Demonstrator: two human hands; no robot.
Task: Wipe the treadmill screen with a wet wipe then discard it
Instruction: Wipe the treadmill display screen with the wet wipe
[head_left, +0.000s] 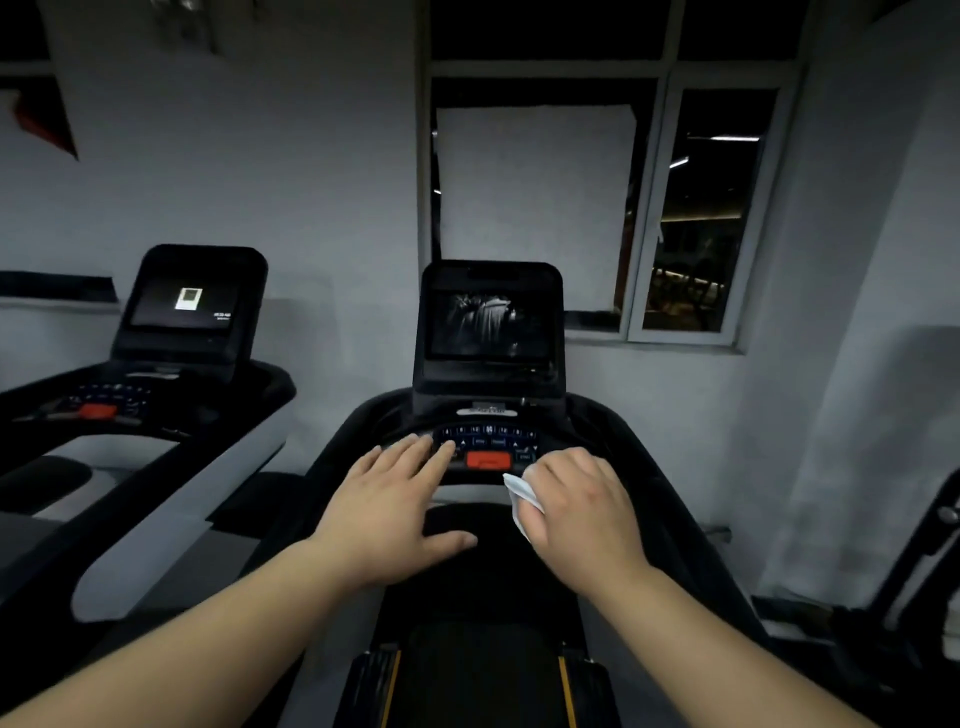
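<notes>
head view: my right hand (576, 506) fingers are gripping the wet wipe (521, 500) near the red button (488, 459); my left hand (387, 512) fingers are lying open below the dark treadmill screen (485, 325).

A dim, blue-grey room, shot wide: light falls from above and behind the camera, catching both forearms and the pale wall (322, 171) while the corners sink toward black. The treadmill screen (488, 325) carries a faint, smeared reflection; a second screen (183, 306) at 9 o'clock glows with a small white patch. Night shows in the window (696, 223) at 2 o'clock. Straight lines bow at the edges, and detail is soft and noisy throughout.
</notes>
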